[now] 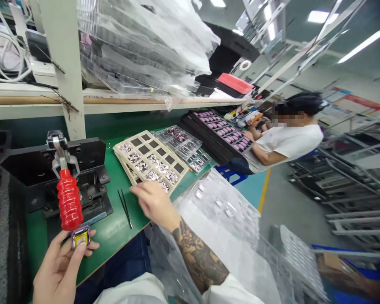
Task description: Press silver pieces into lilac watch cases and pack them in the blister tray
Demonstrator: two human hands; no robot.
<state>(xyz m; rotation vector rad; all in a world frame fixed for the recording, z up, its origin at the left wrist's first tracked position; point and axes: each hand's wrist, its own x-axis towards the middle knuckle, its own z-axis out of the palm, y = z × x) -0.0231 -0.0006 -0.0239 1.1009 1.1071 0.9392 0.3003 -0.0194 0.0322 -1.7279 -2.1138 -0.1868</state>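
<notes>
My left hand [61, 264] holds a small purple-rimmed device part [81, 237] with a yellow piece inside, just below the red handle [69, 200] of a black clamp fixture. My right hand [153, 200] is over the near edge of a beige compartment tray [130, 169] that holds many small pieces. Its fingers point left and are bent; whether they grip anything is too small to tell. Black tweezers [124, 209] lie on the green table [109, 240] between my two hands.
Clear boxes [180, 145] of small parts sit behind the beige tray. A black tray of purple parts [223, 131] stands farther right, near a seated person [291, 135]. Plastic-covered trays [221, 211] lie right of my forearm. Dark foam [14, 236] borders the left side.
</notes>
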